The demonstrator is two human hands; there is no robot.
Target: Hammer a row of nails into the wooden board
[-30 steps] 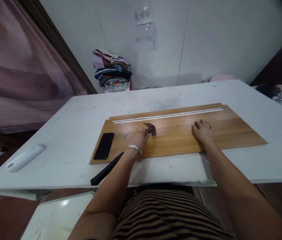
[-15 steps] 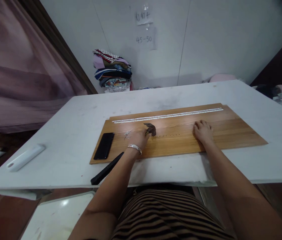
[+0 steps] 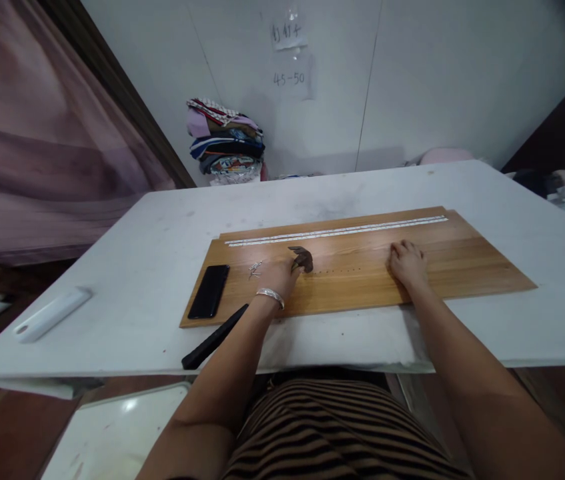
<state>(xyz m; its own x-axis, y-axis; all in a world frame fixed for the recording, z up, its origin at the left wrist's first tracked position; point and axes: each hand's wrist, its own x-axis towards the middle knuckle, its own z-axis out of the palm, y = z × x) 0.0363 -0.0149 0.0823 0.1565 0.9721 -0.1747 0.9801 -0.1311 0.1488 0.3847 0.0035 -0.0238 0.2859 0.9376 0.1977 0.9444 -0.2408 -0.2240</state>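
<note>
My left hand, with a silver bracelet at its wrist, is closed around a claw hammer close to its head. The hammer lies low over a wooden board, its head pointing away and its black handle running back under my wrist past the board's near edge. A row of small dark dots, perhaps nails or holes, runs along the board to the right of the hammer head. Several loose nails lie left of my left hand. My right hand rests on the board, fingers spread a little and holding nothing visible.
Two white marked strips lie along the board's far side. A black phone is on its left end. A white handled object lies on the white table. Folded clothes are stacked by the wall.
</note>
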